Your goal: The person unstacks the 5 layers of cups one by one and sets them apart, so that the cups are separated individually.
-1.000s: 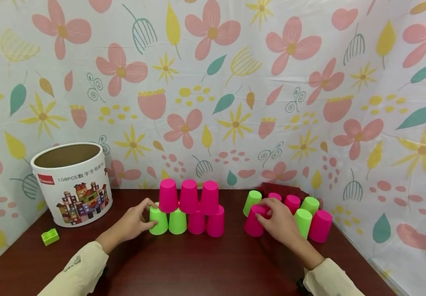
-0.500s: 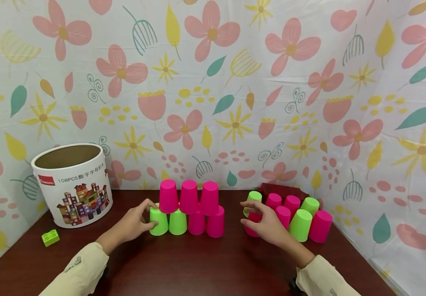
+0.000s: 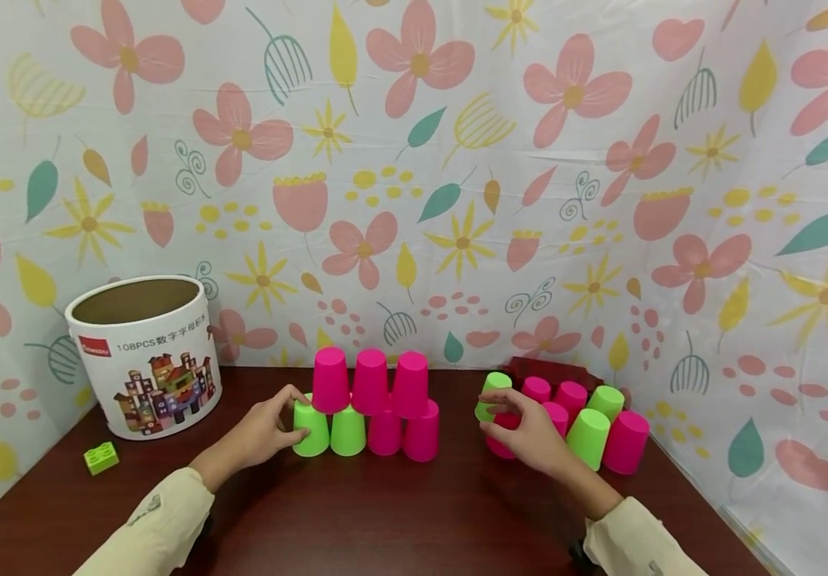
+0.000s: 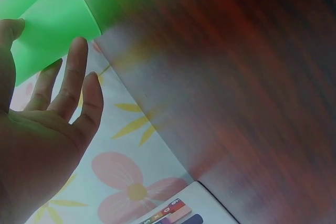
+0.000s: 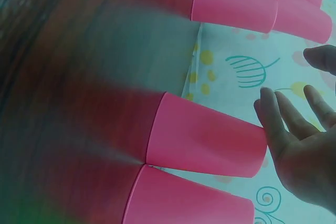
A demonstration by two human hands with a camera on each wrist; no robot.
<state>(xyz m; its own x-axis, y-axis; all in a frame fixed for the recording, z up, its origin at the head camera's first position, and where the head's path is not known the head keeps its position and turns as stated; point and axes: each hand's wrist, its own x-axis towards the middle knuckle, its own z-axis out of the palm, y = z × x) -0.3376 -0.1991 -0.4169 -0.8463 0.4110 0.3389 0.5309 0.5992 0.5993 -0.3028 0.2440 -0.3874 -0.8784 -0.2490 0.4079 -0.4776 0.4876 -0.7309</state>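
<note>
Upside-down plastic cups form two tiers in the head view: two green and two pink cups below, three pink cups [image 3: 371, 382] above. My left hand [image 3: 267, 429] is at the leftmost green cup [image 3: 310, 432]; its thumb rests on the side and the index finger reaches behind. In the left wrist view, the other fingers spread beside that green cup [image 4: 58, 27]. My right hand [image 3: 529, 432] hovers with parted, loosely bent fingers over a pink cup [image 3: 502, 450], which it partly hides. In the right wrist view, the hand sits close to the narrow end of a pink cup [image 5: 210, 137].
More upside-down green and pink cups [image 3: 626, 442] stand grouped at the right. Behind them lies a dark red item [image 3: 550, 370]. A white printed bucket [image 3: 147, 360] and a green toy brick [image 3: 101, 458] are at the left. Flowered sheeting [image 3: 414, 200] backs the dark table [image 3: 370, 520].
My right hand has let go of the pink cup it gripped at the right; its fingers have parted above it. My left hand stays at the green cup. The tiers look the same.
</note>
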